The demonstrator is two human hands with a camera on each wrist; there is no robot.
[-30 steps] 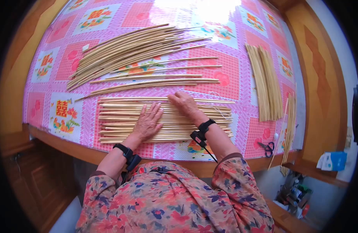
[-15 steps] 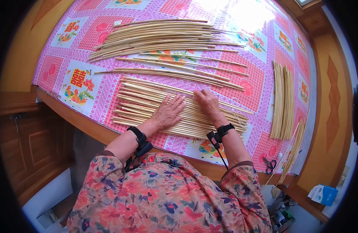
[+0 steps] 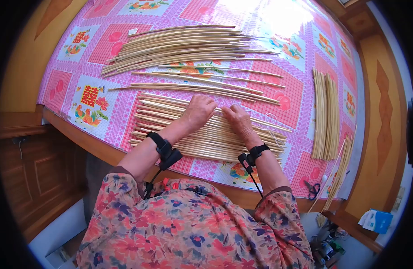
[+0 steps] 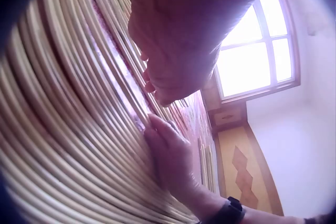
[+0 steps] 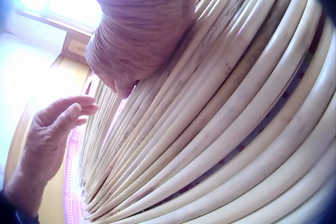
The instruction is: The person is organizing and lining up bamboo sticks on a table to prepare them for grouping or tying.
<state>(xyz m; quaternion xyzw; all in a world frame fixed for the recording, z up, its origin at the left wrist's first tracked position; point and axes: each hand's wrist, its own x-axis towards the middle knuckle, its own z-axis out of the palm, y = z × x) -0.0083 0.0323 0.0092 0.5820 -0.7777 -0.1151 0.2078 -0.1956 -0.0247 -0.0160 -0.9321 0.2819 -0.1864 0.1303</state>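
Observation:
A row of pale sticks (image 3: pixel 206 139) lies side by side along the table's near side. Over its far edge is the left hand (image 3: pixel 198 112), back upward; in the right wrist view this hand (image 5: pixel 50 137) has loosely bent fingers, with nothing visible in them. Close beside it, the right hand (image 3: pixel 240 123) pinches the row's farthest stick (image 3: pixel 271 125) between thumb and finger, as the left wrist view shows of that hand (image 4: pixel 170 155). The right hand's fingertips are mostly hidden in its own wrist view. White string (image 3: pixel 273 134) loops over the row's right end.
Beyond the row lie a few separate sticks (image 3: pixel 242 81) and a large loose pile (image 3: pixel 184 47). Shorter bundles (image 3: pixel 325 116) stand to the right, with thin sticks (image 3: pixel 338 175) and scissors (image 3: pixel 312 190) near the right corner. Patterned cloth (image 3: pixel 58 89) covers the table.
My left hand has lifted off the sticks where it lay flat and moved forward and right, its fingers now bent beside my right hand. My right hand stays at the far stick. The head view has turned.

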